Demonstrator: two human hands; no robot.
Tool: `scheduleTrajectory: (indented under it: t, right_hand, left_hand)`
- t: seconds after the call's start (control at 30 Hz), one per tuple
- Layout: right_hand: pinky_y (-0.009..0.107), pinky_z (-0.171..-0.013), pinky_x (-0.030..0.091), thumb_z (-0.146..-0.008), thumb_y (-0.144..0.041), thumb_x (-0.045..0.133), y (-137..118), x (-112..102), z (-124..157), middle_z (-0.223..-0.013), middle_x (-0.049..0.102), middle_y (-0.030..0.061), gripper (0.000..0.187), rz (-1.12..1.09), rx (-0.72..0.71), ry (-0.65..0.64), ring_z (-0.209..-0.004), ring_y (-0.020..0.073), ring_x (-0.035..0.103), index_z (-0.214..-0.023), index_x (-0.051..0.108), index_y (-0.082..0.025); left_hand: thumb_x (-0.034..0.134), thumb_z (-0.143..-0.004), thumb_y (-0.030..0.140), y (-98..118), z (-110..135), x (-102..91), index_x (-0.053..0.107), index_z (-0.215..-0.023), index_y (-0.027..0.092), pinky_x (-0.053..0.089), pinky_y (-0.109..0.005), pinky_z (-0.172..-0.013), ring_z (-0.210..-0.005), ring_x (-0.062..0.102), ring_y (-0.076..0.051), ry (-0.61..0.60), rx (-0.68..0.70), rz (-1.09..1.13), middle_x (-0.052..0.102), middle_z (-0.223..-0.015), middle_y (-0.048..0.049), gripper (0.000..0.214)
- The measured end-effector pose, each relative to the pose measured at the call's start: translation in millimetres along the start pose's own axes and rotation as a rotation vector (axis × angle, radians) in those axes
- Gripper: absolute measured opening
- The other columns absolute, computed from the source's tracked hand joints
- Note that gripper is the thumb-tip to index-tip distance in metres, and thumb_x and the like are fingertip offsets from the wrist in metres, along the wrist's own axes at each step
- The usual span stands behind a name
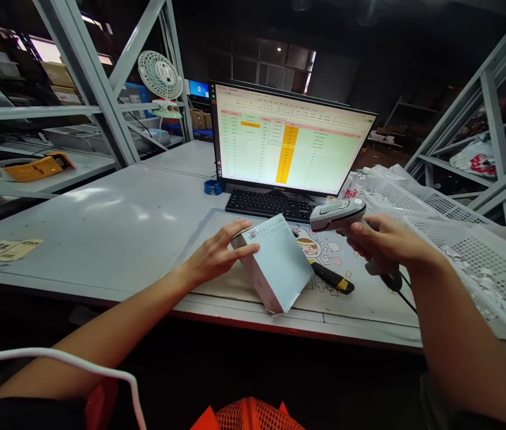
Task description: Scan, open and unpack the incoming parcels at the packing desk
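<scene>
Clock refs from the light-blue box (285,257), which is front and centre, tilted, above the desk mat (373,301) near the desk's front edge. Can't tell which part of it rests on the mat.

My left hand (212,255) is on it at 9 o'clock: thumb across the near face, forefinger at the far edge, parted just enough to straddle the barcode label (253,235). Other fingers partly hidden.

My right hand (380,239), between 2 and 3, is wrapped round the scanner (339,214), fingers curled on the grip. Scanner head at 2 o'clock, raised, clear of the box, nose pointing to 9.

Cutter knife (332,278) on the mat at 3–4, just beside the box. Keyboard (271,204) at 12, monitor (289,143) behind it, spreadsheet up. Blue roll (212,187) at 10. White baskets (481,206) well out at 3. Fan (160,74) at 11, far back.
</scene>
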State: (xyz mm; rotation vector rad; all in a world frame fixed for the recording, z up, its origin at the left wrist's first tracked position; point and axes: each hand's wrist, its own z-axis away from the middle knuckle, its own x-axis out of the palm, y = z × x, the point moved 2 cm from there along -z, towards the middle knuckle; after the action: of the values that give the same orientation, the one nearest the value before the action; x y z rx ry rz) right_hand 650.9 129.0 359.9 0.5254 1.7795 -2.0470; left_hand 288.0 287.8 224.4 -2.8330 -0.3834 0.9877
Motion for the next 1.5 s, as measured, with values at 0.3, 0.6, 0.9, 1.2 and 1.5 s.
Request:
scheduleTrajectory:
  t: [0.3,0.6,0.9,1.2,1.5]
  right_hand:
    - [0.026,-0.045,0.045,-0.086,-0.086,0.068,-21.0,40.9,-12.8,-0.072,0.062,0.003,0.065,0.128,-0.148,-0.026,-0.058,0.0155,0.059,-0.083,0.062,-0.022]
    - [0.038,-0.083,0.058,-0.102,-0.047,0.059,117.3,31.5,-52.2,-0.108,0.079,0.0151,0.041,0.615,0.102,0.462,-0.109,0.0346,0.076,-0.125,0.074,-0.017]
    - [0.045,-0.102,0.062,-0.107,-0.046,0.069,131.4,39.0,-71.2,-0.144,0.066,0.0107,0.033,0.698,0.214,0.639,-0.121,0.0256,0.068,-0.134,0.07,-0.028]
    - [0.038,-0.117,0.048,-0.108,-0.038,0.061,94.9,44.5,-170.8,-0.147,0.068,0.0185,0.054,0.742,0.1,0.436,-0.137,0.0305,0.063,-0.155,0.06,-0.013]
    - [0.055,-0.132,0.028,-0.109,-0.039,0.056,100.8,75.3,-226.9,-0.182,0.027,0.0168,0.056,0.784,0.126,0.375,-0.168,0.0378,0.02,-0.16,0.057,-0.015]
  left_hand:
    - [0.067,-0.091,0.0,-2.3,3.1,0.0,0.054,-0.151,0.035,0.063,-0.049,-0.113,-0.148,0.058,-0.031,0.007,-0.077,-0.012,0.054,-0.158,-0.0129,0.071]
    - [0.083,-0.082,0.06,-42.9,68.1,-19.7,0.052,-0.143,0.023,0.062,-0.053,-0.109,-0.126,0.073,-0.036,0.026,-0.96,0.267,0.072,-0.138,-0.0156,0.078]
    - [0.078,-0.077,0.074,-58.6,90.4,-9.4,0.055,-0.133,0.021,0.06,-0.053,-0.11,-0.129,0.073,-0.039,-0.195,-1.24,0.381,0.077,-0.134,-0.0205,0.081]
    - [0.078,-0.076,0.078,-59.3,93.0,-5.2,0.056,-0.141,0.019,0.062,-0.053,-0.101,-0.124,0.074,-0.044,-0.389,-1.235,0.249,0.075,-0.138,-0.021,0.09]
    - [0.078,-0.076,0.076,-57.3,89.8,-8.6,0.055,-0.147,0.017,0.06,-0.055,-0.105,-0.126,0.072,-0.045,-0.405,-1.257,0.261,0.074,-0.14,-0.0223,0.095]
